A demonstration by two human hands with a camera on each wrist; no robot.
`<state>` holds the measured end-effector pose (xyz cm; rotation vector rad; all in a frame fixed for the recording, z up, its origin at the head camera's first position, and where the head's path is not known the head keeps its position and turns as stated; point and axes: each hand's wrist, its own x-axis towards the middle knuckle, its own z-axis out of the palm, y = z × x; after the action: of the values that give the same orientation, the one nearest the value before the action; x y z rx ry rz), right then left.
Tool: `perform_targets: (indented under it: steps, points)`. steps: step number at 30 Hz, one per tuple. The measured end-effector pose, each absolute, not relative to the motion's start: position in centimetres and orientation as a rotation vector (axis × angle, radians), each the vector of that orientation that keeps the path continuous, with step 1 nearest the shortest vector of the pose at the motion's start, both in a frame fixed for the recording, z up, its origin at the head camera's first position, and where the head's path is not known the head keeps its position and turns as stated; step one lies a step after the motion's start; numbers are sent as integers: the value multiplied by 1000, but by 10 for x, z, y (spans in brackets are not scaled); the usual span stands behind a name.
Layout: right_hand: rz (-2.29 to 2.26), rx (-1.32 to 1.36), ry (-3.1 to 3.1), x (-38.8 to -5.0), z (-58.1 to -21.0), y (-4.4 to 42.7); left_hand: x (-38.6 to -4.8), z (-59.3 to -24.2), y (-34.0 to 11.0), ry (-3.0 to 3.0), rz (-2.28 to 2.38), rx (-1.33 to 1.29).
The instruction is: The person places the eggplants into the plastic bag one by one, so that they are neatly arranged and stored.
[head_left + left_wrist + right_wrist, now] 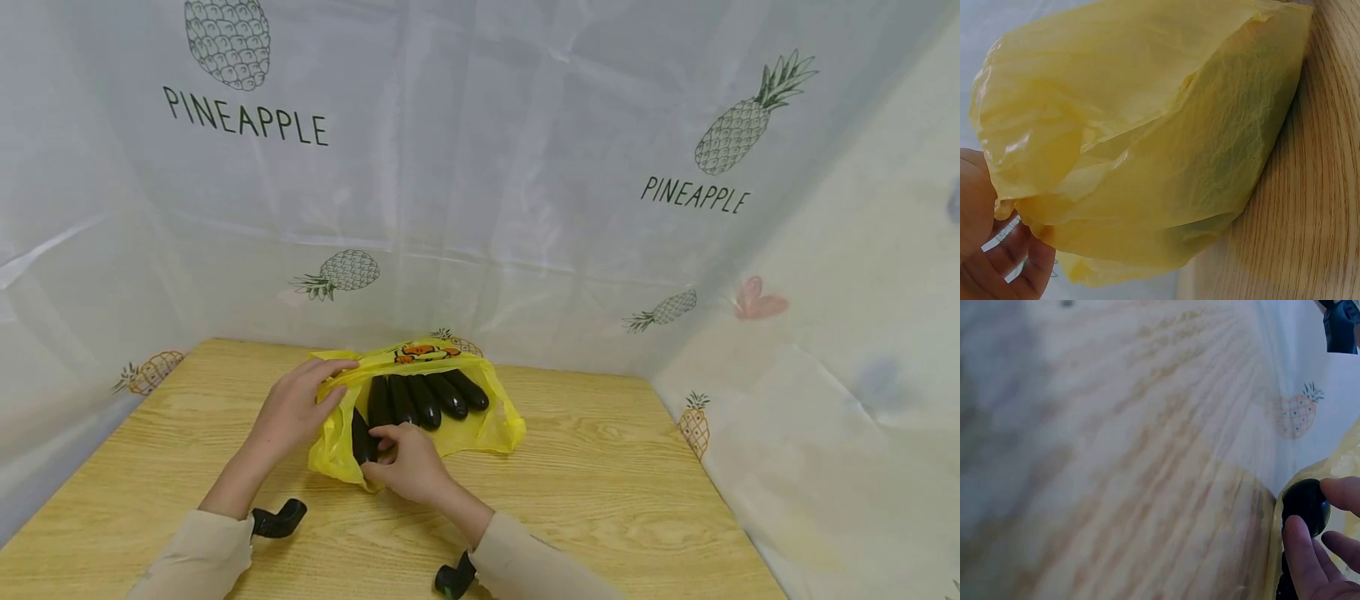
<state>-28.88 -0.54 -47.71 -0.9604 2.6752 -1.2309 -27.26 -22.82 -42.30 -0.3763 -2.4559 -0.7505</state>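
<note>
A yellow plastic bag [506, 432] lies on its side with its mouth open toward me. Inside, several dark, glossy eggplants [426, 407] rest side by side. My left hand [292, 407] pinches the upper left edge of the bag and lifts it. In the left wrist view, the thumb and fingers of that hand [1007, 262] grip the gathered plastic [1135, 144]. At the bag's left side, my right hand [416, 467] holds the end of the leftmost eggplant [362, 439]. The right wrist view shows its fingers around the rounded eggplant end [1310, 503].
The bag sits on a light wooden table [600, 500]. Behind it hangs a pale curtain [487, 183] printed with pineapples, and another patterned sheet [840, 392] borders the right side. Black wrist mounts [280, 518] stick out from both sleeves.
</note>
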Motion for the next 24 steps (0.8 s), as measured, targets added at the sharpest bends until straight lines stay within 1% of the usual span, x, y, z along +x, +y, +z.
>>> perform_targets:
  steps: [9,24]
  points:
    - [-1172,-967,2787,-295,-475,-13,-272,-423,-229,-2454,-737,-384]
    - [-1235,-872,2836,-302,-480,-22,-272,-423,-231,-2465,-736,-375]
